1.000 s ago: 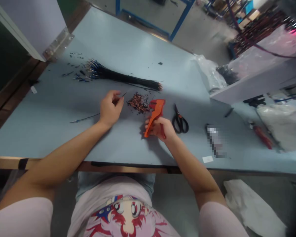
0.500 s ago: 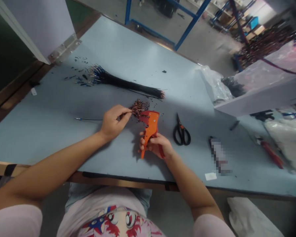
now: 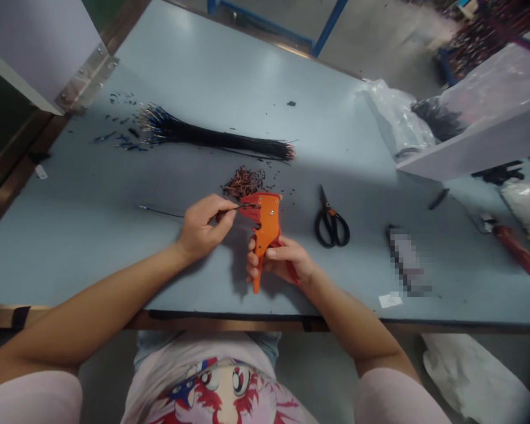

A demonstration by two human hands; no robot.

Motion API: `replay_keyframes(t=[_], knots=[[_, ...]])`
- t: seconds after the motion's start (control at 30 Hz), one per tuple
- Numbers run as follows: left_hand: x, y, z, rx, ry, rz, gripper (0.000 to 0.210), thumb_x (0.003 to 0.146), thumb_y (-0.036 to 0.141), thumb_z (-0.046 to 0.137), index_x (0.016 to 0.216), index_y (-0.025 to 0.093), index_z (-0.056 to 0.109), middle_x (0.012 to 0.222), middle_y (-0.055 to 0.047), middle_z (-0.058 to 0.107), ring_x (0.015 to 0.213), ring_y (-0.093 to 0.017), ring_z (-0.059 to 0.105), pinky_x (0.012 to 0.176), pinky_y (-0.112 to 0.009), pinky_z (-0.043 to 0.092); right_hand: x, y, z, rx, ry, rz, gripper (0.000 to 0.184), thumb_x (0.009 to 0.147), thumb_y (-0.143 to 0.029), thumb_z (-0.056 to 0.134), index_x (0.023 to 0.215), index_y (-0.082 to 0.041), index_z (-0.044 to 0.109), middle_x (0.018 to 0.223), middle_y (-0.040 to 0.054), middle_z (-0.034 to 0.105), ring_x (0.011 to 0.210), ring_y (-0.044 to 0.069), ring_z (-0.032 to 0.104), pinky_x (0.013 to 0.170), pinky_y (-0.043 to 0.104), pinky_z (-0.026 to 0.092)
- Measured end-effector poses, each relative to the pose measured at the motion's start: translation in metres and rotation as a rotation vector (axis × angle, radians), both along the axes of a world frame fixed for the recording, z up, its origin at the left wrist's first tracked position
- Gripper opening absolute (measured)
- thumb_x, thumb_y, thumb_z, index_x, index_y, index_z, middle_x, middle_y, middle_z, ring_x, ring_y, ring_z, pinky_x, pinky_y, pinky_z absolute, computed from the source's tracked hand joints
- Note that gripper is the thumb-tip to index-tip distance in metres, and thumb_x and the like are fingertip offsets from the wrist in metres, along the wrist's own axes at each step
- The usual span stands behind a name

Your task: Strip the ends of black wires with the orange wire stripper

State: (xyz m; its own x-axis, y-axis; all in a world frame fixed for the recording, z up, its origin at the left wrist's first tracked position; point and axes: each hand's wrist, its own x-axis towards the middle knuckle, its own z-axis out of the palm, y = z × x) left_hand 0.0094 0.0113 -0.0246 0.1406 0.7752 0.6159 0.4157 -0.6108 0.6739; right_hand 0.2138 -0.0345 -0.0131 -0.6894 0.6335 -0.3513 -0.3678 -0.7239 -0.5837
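Between thumb and fingers, my left hand [image 3: 206, 225] pinches a thin black wire [image 3: 164, 212]. Its tail runs out to the left and ends in a small blue-and-metal terminal. The wire's other end lies in the jaws of an orange and red wire stripper [image 3: 268, 221]. My right hand [image 3: 282, 259] is wrapped round the stripper's handles, holding it upright above the table. Just behind the jaws is a heap of short copper-and-black wire scraps [image 3: 244, 181]. Farther back lies a long bundle of black wires [image 3: 216, 136], with blue terminals at its left end and bare copper at its right.
Black-handled scissors [image 3: 331, 224] lie to the right of my right hand. Beyond them are a blurred-out object [image 3: 407, 259], a white paper slip [image 3: 390, 300] and a red-handled tool [image 3: 516, 247]. Plastic bags [image 3: 397, 118] sit by a shelf panel at the back right.
The wire end has come into the stripper's jaws, which now sit nearer my left hand. The whole view has shifted slightly with my head.
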Motion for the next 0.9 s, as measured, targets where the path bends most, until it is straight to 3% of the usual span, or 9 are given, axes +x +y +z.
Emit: replay_keyframes(t=[0.17, 0.37, 0.57, 0.7, 0.9], knots=[[0.006, -0.013, 0.001, -0.076, -0.129, 0.137, 0.007, 0.080, 0.018, 0.059, 0.087, 0.018, 0.061, 0.072, 0.002, 0.061, 0.059, -0.007, 0.050, 0.055, -0.019, 0.041, -0.001, 0.002, 0.001, -0.040, 0.089, -0.005, 0.033, 0.071, -0.028, 0.066, 0.098, -0.014, 0.054, 0.077, 0.0030, 0.059, 0.068, 0.019, 0.060, 0.075, 0.050, 0.053], [0.017, -0.023, 0.002, -0.274, -0.118, -0.116, 0.006, 0.084, 0.019, 0.057, 0.080, 0.017, 0.061, 0.071, 0.001, 0.059, 0.065, -0.009, 0.052, 0.062, -0.022, 0.042, 0.000, 0.000, -0.002, -0.039, 0.177, 0.049, 0.034, 0.070, -0.031, 0.066, 0.097, -0.016, 0.051, 0.075, 0.0013, 0.058, 0.066, 0.018, 0.059, 0.073, 0.050, 0.053], [0.018, -0.020, -0.003, -0.467, -0.218, -0.254, 0.010, 0.086, 0.022, 0.057, 0.083, 0.018, 0.066, 0.083, -0.003, 0.065, 0.077, -0.013, 0.060, 0.069, -0.027, 0.047, -0.002, -0.007, -0.006, -0.022, 0.226, 0.079, 0.032, 0.076, -0.035, 0.065, 0.097, -0.015, 0.052, 0.076, 0.0028, 0.061, 0.068, 0.020, 0.063, 0.072, 0.046, 0.054], [0.019, -0.021, -0.004, -0.522, -0.293, -0.358, 0.010, 0.085, 0.020, 0.058, 0.089, 0.020, 0.068, 0.088, -0.004, 0.068, 0.081, -0.014, 0.063, 0.071, -0.027, 0.049, -0.002, -0.008, -0.005, -0.021, 0.216, 0.075, 0.031, 0.079, -0.038, 0.064, 0.097, -0.015, 0.052, 0.075, 0.0021, 0.059, 0.066, 0.019, 0.062, 0.071, 0.045, 0.055], [0.021, -0.022, -0.002, -0.572, -0.316, -0.411, 0.013, 0.087, 0.022, 0.055, 0.091, 0.019, 0.068, 0.094, -0.003, 0.069, 0.082, -0.012, 0.062, 0.069, -0.023, 0.047, -0.001, -0.007, -0.007, -0.004, 0.271, 0.096, 0.029, 0.082, -0.038, 0.062, 0.096, -0.015, 0.052, 0.073, 0.0016, 0.059, 0.063, 0.018, 0.062, 0.066, 0.044, 0.056]])
